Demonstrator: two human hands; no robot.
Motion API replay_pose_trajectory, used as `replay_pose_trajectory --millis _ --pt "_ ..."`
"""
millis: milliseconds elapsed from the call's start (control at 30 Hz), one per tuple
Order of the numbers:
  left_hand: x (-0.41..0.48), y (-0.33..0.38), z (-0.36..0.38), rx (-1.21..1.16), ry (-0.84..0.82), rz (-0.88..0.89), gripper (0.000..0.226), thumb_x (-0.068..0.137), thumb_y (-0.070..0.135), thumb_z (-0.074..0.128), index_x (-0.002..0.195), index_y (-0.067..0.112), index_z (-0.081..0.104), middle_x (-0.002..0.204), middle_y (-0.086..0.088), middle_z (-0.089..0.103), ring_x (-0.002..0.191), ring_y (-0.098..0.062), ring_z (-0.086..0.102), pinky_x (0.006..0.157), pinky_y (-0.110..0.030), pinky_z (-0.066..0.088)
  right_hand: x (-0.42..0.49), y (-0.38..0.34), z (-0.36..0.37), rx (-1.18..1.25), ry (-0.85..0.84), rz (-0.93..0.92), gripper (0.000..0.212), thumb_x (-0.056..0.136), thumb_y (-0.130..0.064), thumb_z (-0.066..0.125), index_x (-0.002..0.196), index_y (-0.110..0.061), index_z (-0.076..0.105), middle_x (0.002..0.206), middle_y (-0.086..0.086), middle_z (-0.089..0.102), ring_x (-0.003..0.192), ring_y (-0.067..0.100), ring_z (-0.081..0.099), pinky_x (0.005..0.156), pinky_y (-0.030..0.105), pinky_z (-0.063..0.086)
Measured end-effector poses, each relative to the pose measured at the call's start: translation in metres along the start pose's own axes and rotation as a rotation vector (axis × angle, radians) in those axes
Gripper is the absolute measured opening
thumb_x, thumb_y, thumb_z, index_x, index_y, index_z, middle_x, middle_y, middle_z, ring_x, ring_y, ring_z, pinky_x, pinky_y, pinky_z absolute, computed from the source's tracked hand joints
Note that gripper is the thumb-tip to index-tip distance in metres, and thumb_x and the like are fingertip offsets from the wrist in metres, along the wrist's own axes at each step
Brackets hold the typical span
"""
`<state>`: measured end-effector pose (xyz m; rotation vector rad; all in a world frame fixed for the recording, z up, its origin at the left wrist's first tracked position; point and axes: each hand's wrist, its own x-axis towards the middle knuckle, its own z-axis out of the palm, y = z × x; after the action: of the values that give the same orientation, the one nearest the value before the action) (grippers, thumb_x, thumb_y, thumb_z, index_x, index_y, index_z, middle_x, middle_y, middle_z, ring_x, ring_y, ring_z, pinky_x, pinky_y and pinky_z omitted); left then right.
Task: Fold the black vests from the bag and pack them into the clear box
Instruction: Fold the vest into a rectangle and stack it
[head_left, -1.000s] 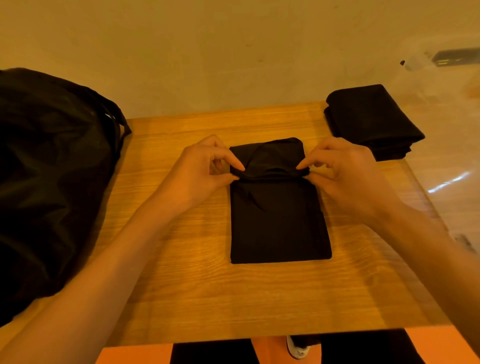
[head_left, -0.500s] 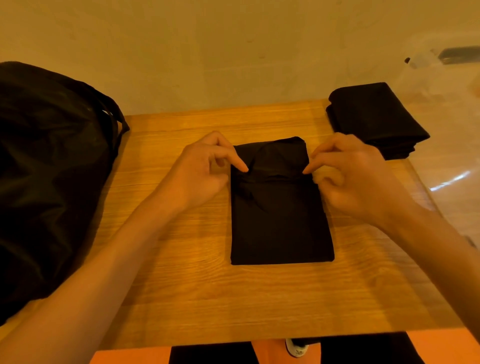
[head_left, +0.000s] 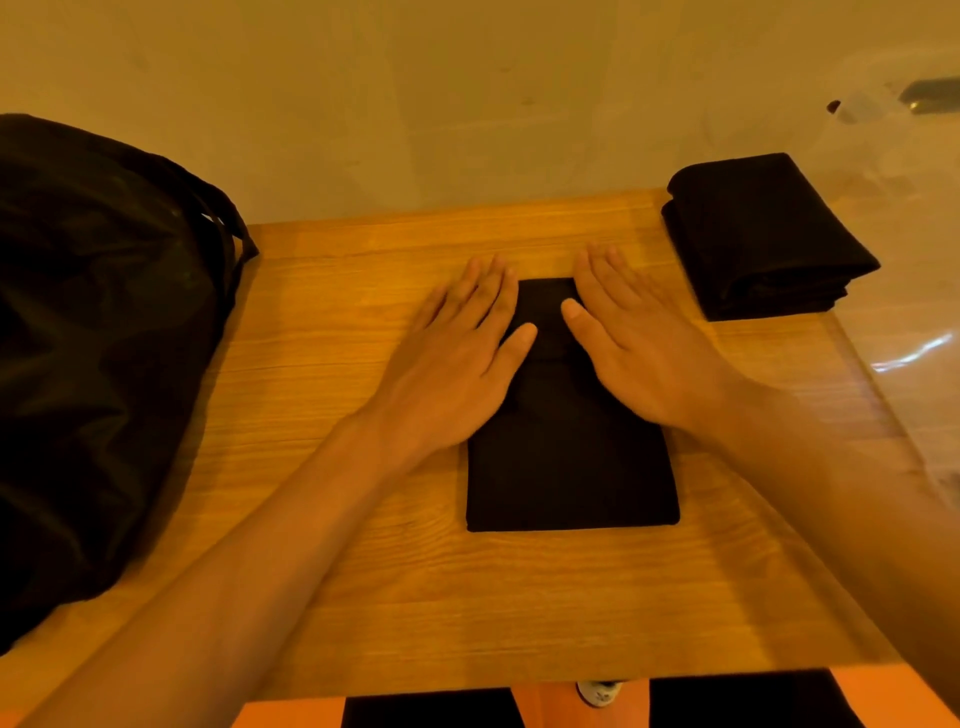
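Pinches released — left hand (head_left: 457, 364) and right hand (head_left: 641, 348) press the vest (head_left: 569, 473) flat.

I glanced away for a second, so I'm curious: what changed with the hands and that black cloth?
The left hand and right hand let go of the fold they were pinching on the vest. They now lie flat on its far half, fingers straight, pressing down. The vest, the bag and the folded stack stayed put.
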<state>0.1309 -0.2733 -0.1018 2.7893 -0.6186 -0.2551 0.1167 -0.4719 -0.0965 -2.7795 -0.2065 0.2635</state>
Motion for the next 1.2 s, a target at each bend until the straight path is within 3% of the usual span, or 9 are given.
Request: replay_pose_trajectory --millis 133,200,267,333,400,600,733,900,1200 --pt "-0.027 0.007 -0.013 -0.315 0.169 -0.148 0.067 0.104 0.056 0.028 0.163 0.028 0.012 0.170 0.010 0.006 0.155 -0.006 0.002 0.125 -0.028 0.010 -0.033 -0.004 -0.002 0.227 0.203 0.041 0.065 0.105 -0.051 0.028 0.162 -0.022 0.013 0.168 -0.002 0.017 0.154 0.013 0.013 0.123 0.033 0.019" --pt "-0.054 0.013 -0.016 -0.338 0.290 -0.283 0.060 0.100 0.058 0.040 0.152 0.028 0.039 0.151 0.010 0.038 0.143 -0.012 0.032 0.112 -0.029 0.032 -0.058 -0.008 -0.001 0.318 0.346 0.095 0.054 0.101 -0.052 0.038 0.147 -0.023 0.042 0.141 -0.001 0.049 0.131 0.016 0.047 0.102 0.030 0.043" --pt "-0.080 0.021 -0.015 -0.321 0.270 -0.399 0.043 0.094 0.064 0.042 0.118 0.031 0.057 0.117 0.016 0.049 0.116 -0.010 0.048 0.092 -0.028 0.042 -0.080 -0.012 0.001 0.395 0.395 0.216 0.042 0.096 -0.057 0.041 0.116 -0.023 0.057 0.107 -0.006 0.058 0.100 0.012 0.058 0.081 0.029 0.049" --pt "-0.099 0.030 -0.009 -0.329 0.207 -0.465 0.037 0.089 0.066 0.040 0.086 0.032 0.054 0.094 0.016 0.049 0.098 -0.010 0.049 0.080 -0.029 0.039 -0.099 -0.016 0.003 0.393 0.296 0.345 0.041 0.091 -0.061 0.042 0.095 -0.023 0.057 0.089 -0.005 0.059 0.085 0.011 0.058 0.071 0.030 0.049" --pt "-0.111 0.037 -0.003 -0.345 0.172 -0.479 0.038 0.087 0.066 0.041 0.078 0.031 0.054 0.086 0.013 0.052 0.092 -0.012 0.052 0.080 -0.033 0.043 -0.113 -0.020 0.007 0.364 0.208 0.401 0.042 0.088 -0.063 0.044 0.087 -0.024 0.059 0.082 -0.004 0.059 0.079 0.011 0.057 0.067 0.029 0.047" --pt "-0.124 0.054 0.015 -0.357 0.331 -0.520 0.024 0.095 0.045 0.061 0.076 0.034 0.052 0.081 0.015 0.051 0.090 -0.013 0.052 0.087 -0.044 0.050 -0.130 -0.024 0.019 0.379 0.320 0.344 0.023 0.096 -0.040 0.061 0.084 -0.021 0.063 0.080 -0.005 0.058 0.079 0.013 0.056 0.072 0.034 0.048" --pt "-0.129 0.060 0.019 -0.506 0.426 -0.536 0.021 0.092 0.038 0.068 0.076 0.031 0.057 0.083 0.013 0.054 0.088 -0.012 0.056 0.083 -0.042 0.052 -0.135 -0.023 0.015 0.462 0.320 0.351 0.020 0.096 -0.037 0.063 0.083 -0.023 0.064 0.080 -0.004 0.060 0.076 0.010 0.056 0.062 0.023 0.040" --pt "-0.138 0.062 0.020 -0.514 0.394 -0.564 0.020 0.091 0.037 0.070 0.076 0.029 0.061 0.088 0.011 0.054 0.094 -0.013 0.055 0.080 -0.031 0.048 -0.141 -0.024 0.014 0.470 0.306 0.360 0.020 0.094 -0.035 0.068 0.078 -0.023 0.064 0.081 -0.005 0.060 0.074 0.007 0.055 0.059 0.017 0.035" --pt "-0.133 0.057 0.019 -0.473 0.378 -0.577 0.018 0.092 0.041 0.069 0.078 0.033 0.060 0.089 0.013 0.053 0.092 -0.010 0.055 0.078 -0.030 0.049 -0.142 -0.025 0.012 0.423 0.301 0.372 0.021 0.090 -0.026 0.072 0.072 -0.019 0.063 0.081 -0.006 0.059 0.072 0.008 0.054 0.059 0.016 0.034"
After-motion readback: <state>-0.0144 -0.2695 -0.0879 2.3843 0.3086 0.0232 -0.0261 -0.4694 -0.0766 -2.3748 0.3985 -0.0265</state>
